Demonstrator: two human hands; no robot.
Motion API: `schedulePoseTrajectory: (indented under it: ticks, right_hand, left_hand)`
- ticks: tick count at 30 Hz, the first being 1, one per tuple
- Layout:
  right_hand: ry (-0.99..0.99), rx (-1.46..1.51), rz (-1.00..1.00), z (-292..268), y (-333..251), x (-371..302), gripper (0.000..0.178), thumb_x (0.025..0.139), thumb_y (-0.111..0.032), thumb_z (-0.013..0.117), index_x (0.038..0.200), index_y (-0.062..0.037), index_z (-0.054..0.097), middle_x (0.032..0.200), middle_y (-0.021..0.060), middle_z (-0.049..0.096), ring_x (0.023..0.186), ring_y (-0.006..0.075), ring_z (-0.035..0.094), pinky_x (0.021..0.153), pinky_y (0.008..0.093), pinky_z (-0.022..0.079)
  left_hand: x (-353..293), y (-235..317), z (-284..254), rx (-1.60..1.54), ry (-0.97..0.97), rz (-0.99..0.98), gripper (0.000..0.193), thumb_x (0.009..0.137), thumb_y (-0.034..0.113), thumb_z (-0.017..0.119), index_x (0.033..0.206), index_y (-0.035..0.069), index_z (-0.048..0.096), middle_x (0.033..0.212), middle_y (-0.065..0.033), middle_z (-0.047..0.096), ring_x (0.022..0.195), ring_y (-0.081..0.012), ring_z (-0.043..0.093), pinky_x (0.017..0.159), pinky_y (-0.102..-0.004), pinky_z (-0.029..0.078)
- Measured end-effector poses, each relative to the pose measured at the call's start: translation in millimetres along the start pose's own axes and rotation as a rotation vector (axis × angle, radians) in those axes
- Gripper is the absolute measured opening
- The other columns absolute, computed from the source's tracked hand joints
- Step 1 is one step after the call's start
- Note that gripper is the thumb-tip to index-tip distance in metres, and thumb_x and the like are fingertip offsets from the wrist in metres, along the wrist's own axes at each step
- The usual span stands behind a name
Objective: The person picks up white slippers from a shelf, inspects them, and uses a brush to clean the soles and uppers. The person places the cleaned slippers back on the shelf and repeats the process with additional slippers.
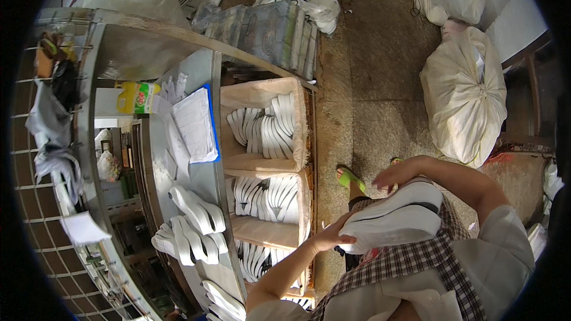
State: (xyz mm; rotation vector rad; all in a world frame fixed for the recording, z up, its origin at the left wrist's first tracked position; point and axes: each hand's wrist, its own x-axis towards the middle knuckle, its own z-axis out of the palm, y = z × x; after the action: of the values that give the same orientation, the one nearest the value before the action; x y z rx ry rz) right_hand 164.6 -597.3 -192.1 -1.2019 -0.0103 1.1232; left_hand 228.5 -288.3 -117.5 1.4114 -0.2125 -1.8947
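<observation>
The white soles [392,226] lay over the checked apron [410,261], at the person's twelve o'clock. Their nine o'clock end was pinched by the left hand [333,235], thumb uppermost; the right hand [397,173] hung by their twelve o'clock edge, fingers loosely bent, its contact impossible to tell. Had that thumb slackened, I thought, the stack might have slid towards the green sandal [351,178] at eleven o'clock.

The soles [386,226] look smooth, the apron [389,268] cloth, the floor [380,122] rough.
</observation>
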Motion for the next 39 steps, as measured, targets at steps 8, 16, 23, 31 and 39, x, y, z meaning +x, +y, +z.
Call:
schedulePoseTrajectory:
  ticks: [8,16,23,31,39]
  right_hand:
    - [1.213,0.411,-0.062,-46,96,31,0.038,0.086,-0.035,0.056,0.11,-0.0053,0.055,0.095,0.0037,0.062,0.081,0.0145,0.06,0.067,0.0292,0.045]
    - [1.117,0.518,0.236,-14,208,130,0.028,0.087,-0.02,0.058,0.104,0.0023,0.056,0.092,0.0094,0.061,0.084,0.017,0.059,0.073,0.03,0.049]
    - [1.063,0.854,0.53,24,266,179,0.028,0.087,-0.022,0.058,0.102,0.0014,0.055,0.083,0.0063,0.059,0.074,0.0131,0.057,0.064,0.026,0.047]
    - [1.004,0.875,0.684,40,321,216,0.016,0.088,-0.021,0.055,0.095,-0.006,0.055,0.075,0.0045,0.06,0.062,0.0121,0.056,0.053,0.0251,0.044]
    - [0.966,0.862,0.559,17,314,252,0.022,0.09,-0.021,0.055,0.102,-0.0023,0.057,0.083,0.0045,0.06,0.069,0.0133,0.055,0.061,0.0286,0.047]
  left_hand:
    - [-22,-92,-85,-0.816,0.592,0.002,0.059,0.077,0.013,0.067,0.129,0.003,0.042,0.112,-0.0113,0.059,0.102,-0.0305,0.059,0.085,-0.0434,0.051]
    - [18,-62,-415,-0.083,1.598,0.515,0.083,0.082,0.031,0.066,0.144,0.002,0.02,0.143,-0.0197,0.027,0.128,-0.0328,0.033,0.106,-0.0427,0.028]
    - [80,-63,-660,1.009,1.869,-0.41,0.086,0.078,0.048,0.068,0.145,0.016,0.025,0.148,-0.0197,0.02,0.135,-0.0404,0.02,0.103,-0.0557,0.029]
    - [173,-91,-675,1.116,1.598,0.0,0.089,0.076,0.044,0.071,0.145,0.018,0.021,0.146,-0.0313,0.004,0.134,-0.0488,0.012,0.105,-0.0572,0.023]
    - [175,-70,-692,1.114,1.398,-0.256,0.091,0.081,0.07,0.047,0.148,0.022,0.009,0.148,-0.0294,-0.011,0.137,-0.0468,0.005,0.107,-0.0564,0.022]
